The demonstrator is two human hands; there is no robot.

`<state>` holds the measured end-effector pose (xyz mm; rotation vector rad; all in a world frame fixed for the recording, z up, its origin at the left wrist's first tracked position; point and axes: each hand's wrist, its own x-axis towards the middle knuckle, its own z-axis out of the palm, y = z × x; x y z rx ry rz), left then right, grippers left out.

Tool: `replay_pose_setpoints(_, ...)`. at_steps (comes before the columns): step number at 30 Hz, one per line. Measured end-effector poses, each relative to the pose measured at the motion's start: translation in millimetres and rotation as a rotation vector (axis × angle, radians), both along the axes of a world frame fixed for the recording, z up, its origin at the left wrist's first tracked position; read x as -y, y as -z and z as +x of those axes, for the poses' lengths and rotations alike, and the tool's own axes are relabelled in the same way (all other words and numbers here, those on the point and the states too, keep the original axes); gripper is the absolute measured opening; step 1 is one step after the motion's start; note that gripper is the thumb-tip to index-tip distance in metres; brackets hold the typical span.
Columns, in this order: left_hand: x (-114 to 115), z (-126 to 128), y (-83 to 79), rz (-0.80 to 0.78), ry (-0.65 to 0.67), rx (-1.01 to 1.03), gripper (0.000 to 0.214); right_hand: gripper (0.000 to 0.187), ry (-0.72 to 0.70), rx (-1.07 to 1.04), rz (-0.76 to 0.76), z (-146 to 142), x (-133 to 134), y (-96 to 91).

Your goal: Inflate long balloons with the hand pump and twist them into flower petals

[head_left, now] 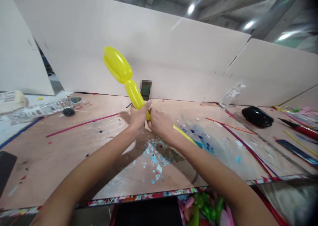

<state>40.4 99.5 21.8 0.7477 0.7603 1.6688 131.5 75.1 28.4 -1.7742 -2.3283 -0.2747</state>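
A yellow modelling balloon (pixel 118 64) rises up and to the left from my hands, with a twist between its looped top and the single segment below. My left hand (pixel 139 116) is closed around the lower part of that segment. Right beside it, my right hand (pixel 159 120) grips the same balloon just below, its fingers curled and partly hidden. A thin uninflated yellow tail (pixel 184 134) comes out behind my right wrist and slants down to the right over the table.
A phone (pixel 145 91) leans on the white panel (pixel 174 54). Clear plastic bottles (pixel 42 110) (pixel 232 96) lie left and lean right. A black rounded object (pixel 257 116), a dark phone-like slab (pixel 296 151) and uninflated balloons (pixel 81 125) are on the paint-spotted table (pixel 99 173).
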Motion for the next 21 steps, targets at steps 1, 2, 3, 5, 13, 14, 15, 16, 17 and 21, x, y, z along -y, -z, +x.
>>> replay_pose_setpoints(1, -1.6, -0.7, -1.4, -0.009, 0.025, 0.054, 0.036, 0.029, -0.006, 0.044, 0.037, 0.1, -0.4, -0.6)
replay_pose_setpoints(2, -3.3, -2.0, -3.6, -0.021, 0.061, 0.106, 0.032, 0.031, -0.024, 0.068, 0.057, 1.0, -0.9, -1.4)
replay_pose_setpoints(3, -5.0, -4.0, -6.2, -0.042, 0.109, 0.153, 0.026, 0.032, -0.046, 0.071, 0.056, 2.8, -1.4, -2.6)
replay_pose_setpoints(5, -7.7, -9.7, -12.0, -0.102, 0.229, 0.209, 0.014, 0.036, -0.099, 0.018, 0.006, 9.6, -2.7, -6.5)
replay_pose_setpoints(13, -8.2, -36.3, -17.3, 0.079, 0.69, 0.02, 0.021, 0.039, -0.465, -0.806, -0.78, 50.9, 1.0, -35.0)
replay_pose_setpoints(14, -7.8, -37.1, -16.1, 0.136, 0.72, -0.001, 0.022, 0.04, -0.476, -0.864, -0.909, 53.7, 3.0, -35.7)
replay_pose_setpoints(15, -7.5, -36.9, -14.6, 0.182, 0.727, -0.024, 0.024, 0.041, -0.473, -0.889, -0.983, 55.3, 4.8, -35.1)
replay_pose_setpoints(16, -7.1, -35.8, -12.9, 0.216, 0.711, -0.046, 0.026, 0.042, -0.454, -0.881, -0.983, 55.8, 6.3, -33.5)
replay_pose_setpoints(17, -6.8, -34.0, -11.1, 0.238, 0.674, -0.069, 0.029, 0.042, -0.416, -0.847, -0.906, 55.4, 7.4, -31.0)
replay_pose_setpoints(21, -9.3, -28.7, -4.7, 0.238, 0.483, -0.189, 0.033, 0.041, -0.228, -0.586, -0.23, 50.2, 8.1, -19.0)
